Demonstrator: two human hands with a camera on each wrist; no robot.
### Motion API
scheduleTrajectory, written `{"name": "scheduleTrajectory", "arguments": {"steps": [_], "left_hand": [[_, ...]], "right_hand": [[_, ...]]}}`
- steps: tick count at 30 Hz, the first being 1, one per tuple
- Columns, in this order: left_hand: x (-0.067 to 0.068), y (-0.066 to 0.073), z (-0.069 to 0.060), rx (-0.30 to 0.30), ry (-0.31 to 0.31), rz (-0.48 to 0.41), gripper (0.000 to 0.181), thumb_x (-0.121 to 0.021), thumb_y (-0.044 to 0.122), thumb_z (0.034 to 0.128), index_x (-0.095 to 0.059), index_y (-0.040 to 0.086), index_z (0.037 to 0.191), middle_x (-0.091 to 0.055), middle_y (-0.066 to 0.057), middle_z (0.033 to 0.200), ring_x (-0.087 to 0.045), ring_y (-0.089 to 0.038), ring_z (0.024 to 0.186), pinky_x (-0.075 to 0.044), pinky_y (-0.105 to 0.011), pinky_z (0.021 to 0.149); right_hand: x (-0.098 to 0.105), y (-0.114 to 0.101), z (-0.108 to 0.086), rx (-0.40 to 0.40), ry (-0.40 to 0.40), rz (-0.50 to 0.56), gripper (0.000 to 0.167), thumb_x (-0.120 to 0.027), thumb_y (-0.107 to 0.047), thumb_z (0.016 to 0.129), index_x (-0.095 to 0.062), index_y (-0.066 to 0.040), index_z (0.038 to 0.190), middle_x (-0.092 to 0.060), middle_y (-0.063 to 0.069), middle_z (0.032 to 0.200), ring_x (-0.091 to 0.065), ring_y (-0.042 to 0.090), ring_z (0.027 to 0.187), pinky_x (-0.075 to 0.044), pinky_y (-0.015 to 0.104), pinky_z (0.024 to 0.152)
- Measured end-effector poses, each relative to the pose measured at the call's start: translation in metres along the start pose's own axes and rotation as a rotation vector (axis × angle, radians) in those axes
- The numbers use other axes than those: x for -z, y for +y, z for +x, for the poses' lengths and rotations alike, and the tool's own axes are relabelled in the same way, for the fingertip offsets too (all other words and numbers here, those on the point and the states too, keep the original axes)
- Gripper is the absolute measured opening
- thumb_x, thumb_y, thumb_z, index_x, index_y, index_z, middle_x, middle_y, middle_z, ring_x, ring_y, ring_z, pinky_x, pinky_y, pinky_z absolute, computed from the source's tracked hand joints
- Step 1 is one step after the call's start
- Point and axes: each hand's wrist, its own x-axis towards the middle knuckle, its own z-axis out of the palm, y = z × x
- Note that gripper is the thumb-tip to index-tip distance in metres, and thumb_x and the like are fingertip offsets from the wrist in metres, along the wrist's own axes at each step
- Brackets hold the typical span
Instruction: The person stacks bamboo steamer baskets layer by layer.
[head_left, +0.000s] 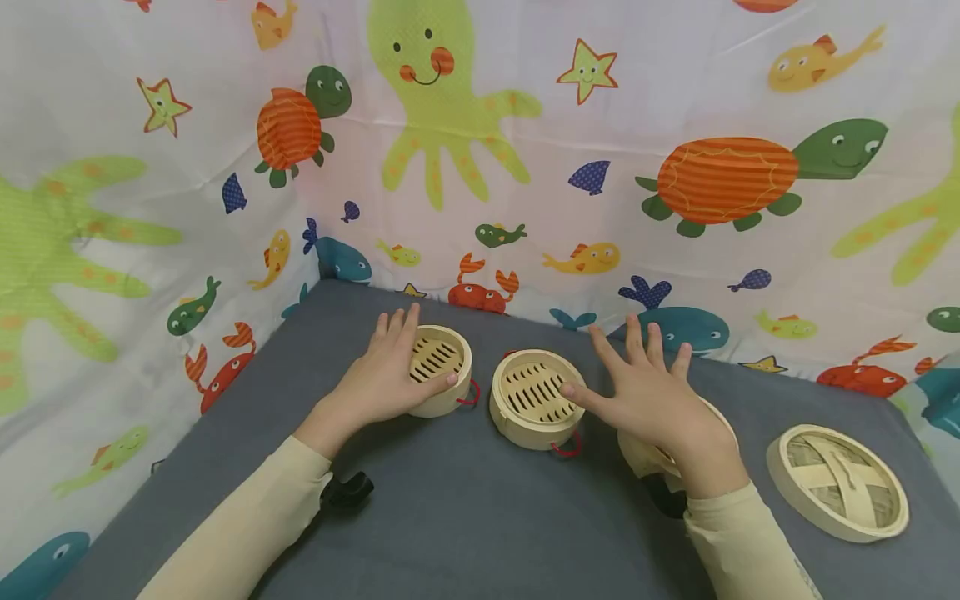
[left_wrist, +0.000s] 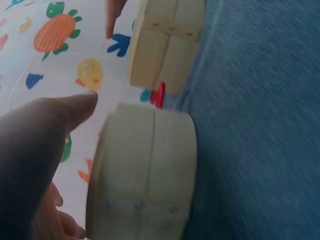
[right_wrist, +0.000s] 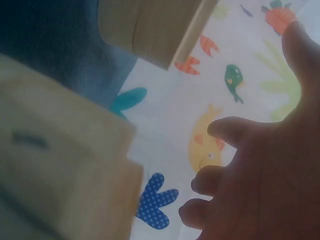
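Observation:
Over the left bamboo steamer basket (head_left: 442, 400), with its slatted base and red loop, my left hand (head_left: 382, 375) is held with fingers spread, covering part of it. In the left wrist view the thumb stands apart from the basket wall (left_wrist: 145, 170). A similar middle basket (head_left: 536, 392) has a red loop too. My right hand (head_left: 652, 400) hovers with fingers extended above the right basket (head_left: 637, 454), hiding most of it; its thumb tip overlaps the middle basket's edge in the head view. In the right wrist view a blurred basket (right_wrist: 60, 160) is beside the fingers. Neither hand holds anything.
A round woven bamboo lid (head_left: 855, 496) with a strap handle lies at the far right of the grey table (head_left: 480, 533). Behind and to the left hangs a white curtain (head_left: 525, 200) printed with sea animals. Dark straps are around both wrists.

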Motion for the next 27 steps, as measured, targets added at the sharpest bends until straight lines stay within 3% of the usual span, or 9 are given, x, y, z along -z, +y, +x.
{"name": "scheduleTrajectory", "arguments": {"steps": [10, 17, 22, 27], "left_hand": [[-0.001, -0.021, -0.017, 0.071, -0.028, -0.057, 0.14, -0.068, 0.092, 0.0803, -0.004, 0.013, 0.177, -0.022, -0.016, 0.18, -0.016, -0.046, 0.165, -0.036, -0.078, 0.114], [-0.005, -0.03, -0.025, 0.063, -0.034, -0.12, 0.143, -0.073, 0.09, 0.0792, 0.002, 0.018, 0.177, -0.015, -0.013, 0.181, -0.016, -0.041, 0.166, -0.036, -0.075, 0.116], [-0.009, -0.037, -0.03, 0.041, -0.014, -0.175, 0.143, -0.077, 0.086, 0.0802, -0.002, 0.009, 0.176, -0.015, -0.013, 0.181, -0.028, -0.037, 0.163, -0.037, -0.064, 0.122], [-0.014, -0.04, -0.033, 0.053, 0.048, -0.177, 0.143, -0.079, 0.087, 0.0772, -0.016, 0.003, 0.174, -0.03, -0.02, 0.176, -0.038, -0.042, 0.158, -0.04, -0.066, 0.119]], "right_hand": [[-0.013, -0.007, 0.006, 0.023, -0.054, 0.008, 0.114, -0.042, -0.092, 0.095, -0.012, -0.019, 0.177, 0.014, 0.03, 0.177, 0.012, 0.059, 0.16, 0.002, 0.084, 0.119], [-0.023, -0.011, 0.008, 0.052, -0.053, 0.018, 0.114, -0.047, -0.089, 0.096, -0.012, -0.017, 0.177, 0.01, 0.029, 0.178, 0.007, 0.059, 0.161, -0.009, 0.078, 0.124], [-0.033, -0.017, 0.012, 0.047, -0.058, 0.025, 0.12, -0.048, -0.09, 0.095, -0.004, -0.014, 0.177, 0.006, 0.031, 0.178, -0.001, 0.062, 0.16, -0.014, 0.077, 0.123], [-0.04, -0.022, 0.014, 0.069, -0.057, 0.047, 0.125, -0.052, -0.09, 0.093, -0.006, -0.008, 0.176, -0.004, 0.032, 0.178, -0.008, 0.06, 0.161, -0.02, 0.077, 0.122]]}}
